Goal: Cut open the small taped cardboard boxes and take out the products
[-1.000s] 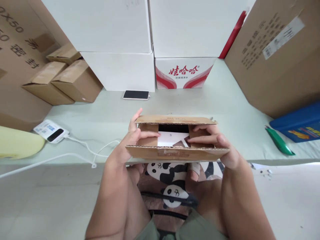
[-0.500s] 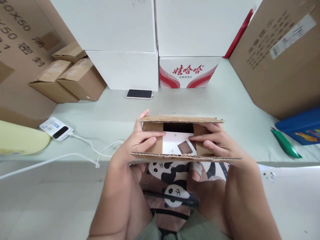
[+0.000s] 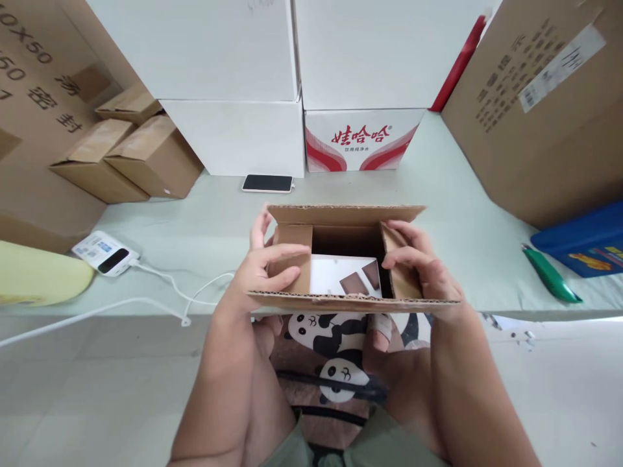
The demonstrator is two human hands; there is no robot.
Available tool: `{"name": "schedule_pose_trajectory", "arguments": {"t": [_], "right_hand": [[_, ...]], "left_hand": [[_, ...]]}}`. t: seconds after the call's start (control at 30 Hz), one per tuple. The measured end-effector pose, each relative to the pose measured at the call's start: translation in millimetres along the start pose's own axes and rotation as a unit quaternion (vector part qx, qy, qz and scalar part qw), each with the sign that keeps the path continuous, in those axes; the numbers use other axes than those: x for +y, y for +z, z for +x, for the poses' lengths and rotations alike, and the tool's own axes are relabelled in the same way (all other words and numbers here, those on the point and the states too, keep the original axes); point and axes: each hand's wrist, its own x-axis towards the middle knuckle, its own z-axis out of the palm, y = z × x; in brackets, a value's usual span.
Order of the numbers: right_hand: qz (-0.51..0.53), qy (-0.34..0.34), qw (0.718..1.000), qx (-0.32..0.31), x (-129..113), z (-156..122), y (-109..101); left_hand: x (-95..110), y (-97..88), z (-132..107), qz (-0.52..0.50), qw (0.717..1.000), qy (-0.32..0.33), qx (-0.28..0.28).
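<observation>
An opened cardboard box (image 3: 346, 215) is held at the table's front edge, its long flaps raised at front and back. Inside it lies a white box (image 3: 325, 267) with brown square shapes on its top; its lower part is hidden. My left hand (image 3: 263, 266) grips the cardboard box's left end, with fingers over the short flap and one behind. At the right end, my right hand (image 3: 422, 263) has its fingers hooked over the other short flap, which is bent up. A dark gap shows beside and behind the white box.
A phone (image 3: 267, 183) lies before stacked white cartons (image 3: 233, 136). Small brown boxes (image 3: 156, 155) and a white device (image 3: 104, 251) with a cable are at left. A green cutter (image 3: 552, 274), blue box (image 3: 584, 240) and large carton (image 3: 540, 130) stand right.
The back flap has tilted away and the opening is wider. My right fingers have moved off the white box onto the right short flap, which has lifted. More brown squares show.
</observation>
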Motion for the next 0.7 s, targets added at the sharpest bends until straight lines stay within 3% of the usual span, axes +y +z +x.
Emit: {"name": "schedule_pose_trajectory", "arguments": {"t": [0.1, 0.17, 0.2, 0.3, 0.37, 0.7], "right_hand": [[0.034, -0.017, 0.999, 0.036, 8, -3, 5], [0.018, -0.018, 0.999, 0.041, 9, -3, 6], [0.011, -0.016, 0.999, 0.040, 8, -2, 6], [0.020, -0.016, 0.999, 0.032, 8, -1, 5], [0.032, -0.018, 0.999, 0.035, 8, -1, 5], [0.079, -0.040, 0.996, 0.024, 17, 1, 5]], "left_hand": [[4, 6.3, 3, -0.042, 0.982, 0.021, 0.184], [7, 8.1, 5, -0.093, 0.971, 0.021, 0.217], [9, 7.8, 6, -0.112, 0.976, 0.018, 0.184], [14, 3.4, 6, -0.097, 0.995, 0.013, -0.007], [18, 0.9, 4, -0.065, 0.995, 0.014, -0.077], [29, 2.8, -9, 0.005, 0.995, 0.017, -0.098]]}}
